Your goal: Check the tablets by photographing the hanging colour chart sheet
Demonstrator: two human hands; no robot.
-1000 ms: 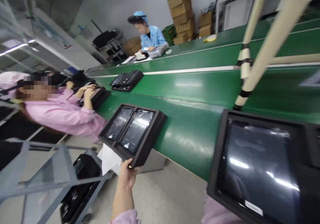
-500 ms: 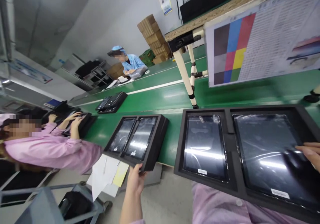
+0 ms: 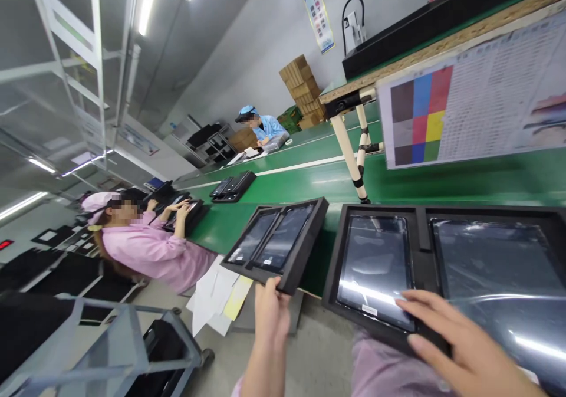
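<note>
My left hand [image 3: 270,311] grips the near edge of a black foam tray [image 3: 306,252], fingers wrapped round its rim. That tray is tilted, its right side raised off the green bench, and holds two dark tablets [image 3: 286,236] side by side. In front of me lies a second black foam tray [image 3: 335,261] with a tablet [image 3: 375,255] in its left recess and another tablet [image 3: 490,261] in its right one. My right hand [image 3: 464,344] is over this tray's near edge, fingers stretched and apart, holding nothing. Whether its fingertips touch the left tablet I cannot tell.
A co-worker in pink [image 3: 154,238] handles items at the left; another in blue [image 3: 267,128] sits farther back. Another loaded tray [image 3: 234,186] lies on the green bench [image 3: 300,179]. A shelf leg [image 3: 347,152] stands behind the trays. Papers [image 3: 214,294] and a cart [image 3: 145,350] are at lower left.
My right hand has moved left from the right tablet's far side towards the left tablet. The tray in my left hand has tilted, its right side rising. The camera view has shifted left.
</note>
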